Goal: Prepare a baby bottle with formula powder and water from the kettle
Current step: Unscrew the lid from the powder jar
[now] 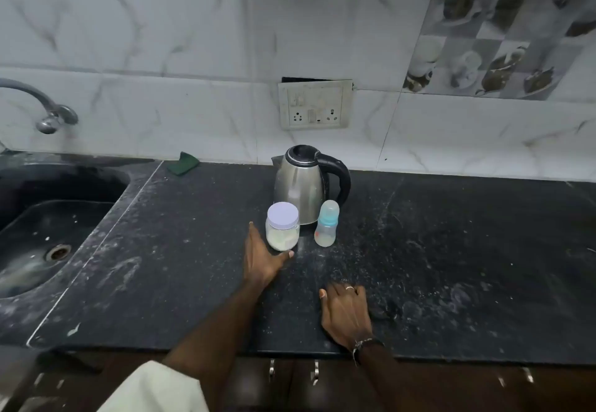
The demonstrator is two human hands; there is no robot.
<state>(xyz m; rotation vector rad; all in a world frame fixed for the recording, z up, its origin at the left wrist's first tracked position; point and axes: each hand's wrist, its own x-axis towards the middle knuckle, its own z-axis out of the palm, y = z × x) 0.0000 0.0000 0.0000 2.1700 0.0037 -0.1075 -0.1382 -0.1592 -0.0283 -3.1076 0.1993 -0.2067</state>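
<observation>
No readable text anywhere (labels too blurred).

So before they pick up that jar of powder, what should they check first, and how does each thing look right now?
1. Left hand at the powder jar: ok, thumb and fingers sit around its base, though a firm grip cannot be told.
2. Jar lid on: ok for lifting; it has to come off before scooping.
3. Baby bottle upright and apart from the jar: ok.
4. Bottle open for powder: not ok, its cap is on.
5. Right hand free: ok, it rests flat on the counter.
6. Water in the kettle: cannot tell, lid closed.
</observation>
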